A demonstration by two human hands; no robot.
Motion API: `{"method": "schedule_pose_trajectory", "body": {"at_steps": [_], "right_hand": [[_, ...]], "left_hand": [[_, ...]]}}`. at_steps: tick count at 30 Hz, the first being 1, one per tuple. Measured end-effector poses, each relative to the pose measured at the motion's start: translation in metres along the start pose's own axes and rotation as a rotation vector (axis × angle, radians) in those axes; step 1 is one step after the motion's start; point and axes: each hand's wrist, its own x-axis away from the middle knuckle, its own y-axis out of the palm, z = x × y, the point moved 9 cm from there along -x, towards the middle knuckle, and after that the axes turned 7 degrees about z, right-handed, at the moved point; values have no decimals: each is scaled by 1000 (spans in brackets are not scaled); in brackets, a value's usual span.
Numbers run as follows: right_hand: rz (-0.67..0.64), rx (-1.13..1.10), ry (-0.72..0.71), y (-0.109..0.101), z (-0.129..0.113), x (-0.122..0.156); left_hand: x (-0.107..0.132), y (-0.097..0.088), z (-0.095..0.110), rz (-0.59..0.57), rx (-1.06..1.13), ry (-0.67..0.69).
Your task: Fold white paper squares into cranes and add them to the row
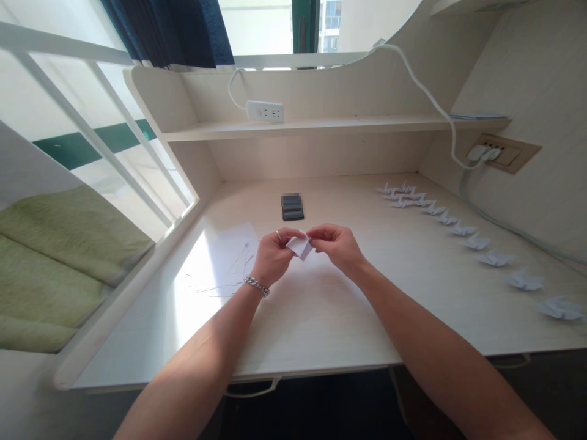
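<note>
Between my two hands is a small piece of folded white paper (300,245), held just above the desk. My left hand (274,253), with a ring and a chain bracelet, pinches its left side. The fingers of my right hand (338,245) are closed on its upper right edge. Some of the paper's folds are hidden behind my fingers. To the left of my left hand lie white paper sheets (224,250) with thin strips on top, partly in bright sunlight.
Several folded paper cranes (474,241) run in a line along the desk's right side. A dark, partly blurred object (292,206) lies beyond my hands. A power strip (265,112) rests on the shelf (321,128). A white cable (424,88) hangs to a wall socket (509,156).
</note>
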Motion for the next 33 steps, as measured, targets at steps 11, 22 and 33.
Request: {"method": "schedule_pose_trajectory", "body": {"at_steps": [11,22,33], "right_hand": [[5,-4,-5,-1,3,0],[-14,30,-7,0,4,-1],[-39,-8,66,5,7,0]], "left_hand": [[0,-2,1,7,-33,-9],[0,0,-9,-4,5,-120],[6,12,-15,-77,308,-352]]}}
